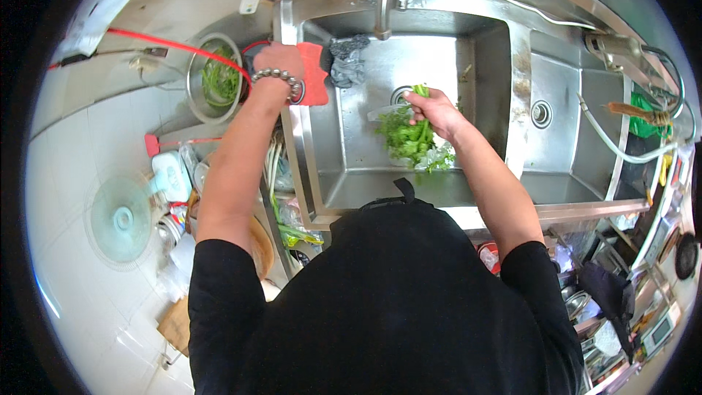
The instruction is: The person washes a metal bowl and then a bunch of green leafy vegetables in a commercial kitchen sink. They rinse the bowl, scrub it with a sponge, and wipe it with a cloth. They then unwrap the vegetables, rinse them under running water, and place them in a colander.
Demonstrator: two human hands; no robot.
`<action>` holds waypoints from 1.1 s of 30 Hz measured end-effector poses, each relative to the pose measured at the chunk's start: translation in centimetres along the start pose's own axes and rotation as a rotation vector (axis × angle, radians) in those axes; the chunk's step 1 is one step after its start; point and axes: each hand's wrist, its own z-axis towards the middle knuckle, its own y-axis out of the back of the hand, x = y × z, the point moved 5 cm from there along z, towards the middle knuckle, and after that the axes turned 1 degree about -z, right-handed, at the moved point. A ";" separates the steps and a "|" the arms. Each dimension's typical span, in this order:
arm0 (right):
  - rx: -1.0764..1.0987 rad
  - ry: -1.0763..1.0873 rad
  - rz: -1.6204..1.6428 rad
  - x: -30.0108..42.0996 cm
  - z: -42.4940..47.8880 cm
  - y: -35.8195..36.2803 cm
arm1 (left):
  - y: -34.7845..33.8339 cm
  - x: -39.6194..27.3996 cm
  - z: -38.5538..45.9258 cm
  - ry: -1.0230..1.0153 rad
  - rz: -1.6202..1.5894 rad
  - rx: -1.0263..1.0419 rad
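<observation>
My right hand [436,112] grips the stems of a bunch of leafy green herbs [408,137] inside the large stainless steel sink basin [482,115]. Leaves hang towards me, and some clear plastic [381,114] lies beside them, close to the drain. My left hand [278,60] is at the basin's left rim, next to a red cloth [313,74] draped over that edge. Its fingers point away and are hidden, so what they touch is unclear. A beaded bracelet [277,74] circles the left wrist.
A metal pot [193,85] with greens stands left of the sink. Grey cloths [348,63] lie in the basin's far left corner. The faucet [385,5] hangs over the basin. On the right is a smaller basin [554,85] with a hose [609,145] beside it.
</observation>
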 end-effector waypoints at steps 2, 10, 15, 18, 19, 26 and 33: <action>0.030 -0.017 0.095 0.2 1.4 -0.6 | 2.7 -1.6 1.5 -0.056 -0.072 -0.078; -0.002 -0.009 0.102 2.1 6.2 -4.4 | 1.1 -15.7 9.7 -0.334 -0.959 -0.204; -0.018 0.006 0.178 2.0 8.6 -4.5 | 0.4 -17.8 11.5 -0.171 -1.800 0.163; 0.019 -0.042 0.289 1.5 10.5 -4.2 | -1.7 -15.9 10.5 -0.160 -1.923 0.292; 0.030 -0.058 0.326 1.3 10.7 -4.4 | -2.2 -15.3 9.8 -0.170 -1.927 0.313; 0.135 -0.037 0.300 0.0 12.3 -5.3 | -11.1 -14.6 3.6 0.098 -1.618 0.465; 0.065 0.219 -0.065 0.2 11.7 -4.1 | -11.3 -15.8 2.1 0.104 -1.900 0.430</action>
